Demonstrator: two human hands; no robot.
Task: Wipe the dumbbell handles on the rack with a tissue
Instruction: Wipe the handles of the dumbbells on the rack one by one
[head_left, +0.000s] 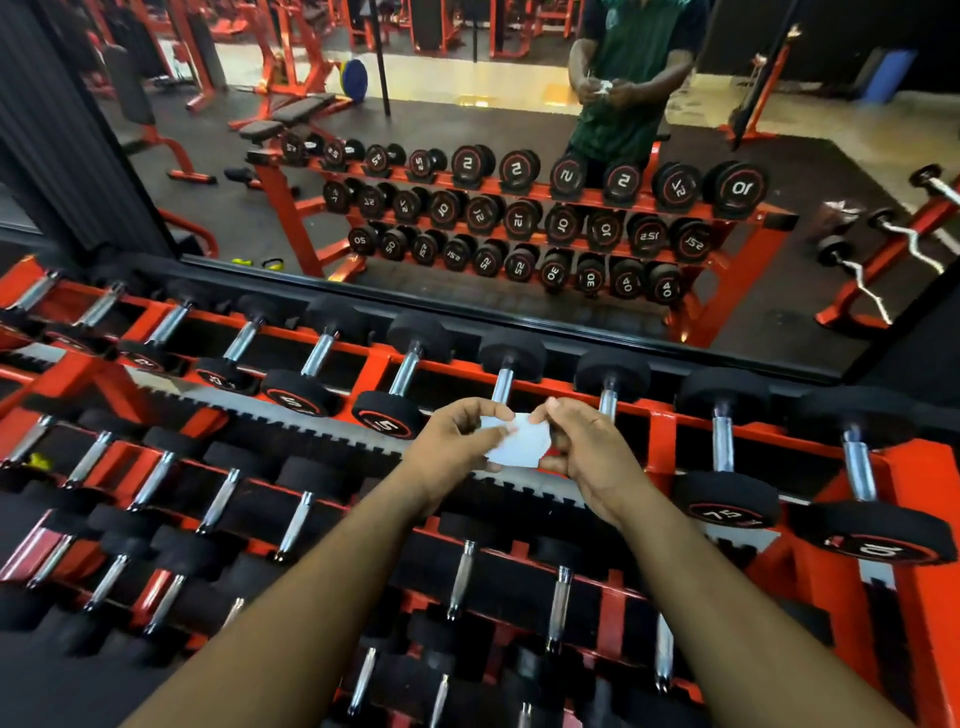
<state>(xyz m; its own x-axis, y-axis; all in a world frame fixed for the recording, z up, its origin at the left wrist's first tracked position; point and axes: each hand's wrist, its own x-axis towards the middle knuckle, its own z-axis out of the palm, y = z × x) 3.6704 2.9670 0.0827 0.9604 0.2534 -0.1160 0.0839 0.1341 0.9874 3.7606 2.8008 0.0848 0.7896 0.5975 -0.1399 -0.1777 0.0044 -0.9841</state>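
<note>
A folded white tissue (519, 439) is held between both hands above the top tier of a red three-tier dumbbell rack (662, 441). My left hand (457, 441) pinches its left edge and my right hand (582, 447) pinches its right edge. Black dumbbells with chrome handles lie in rows on the rack. One chrome handle (501, 384) shows just beyond the tissue, another handle (608, 402) just beyond my right hand. The tissue touches no handle.
A wall mirror (519, 156) behind the rack reflects the rack, a person in a green shirt and gym benches. At the right, the mirror shows a red stand with curl bars (883, 244). The 7.5 dumbbell (727, 499) and 10 dumbbell (872, 530) sit at the right.
</note>
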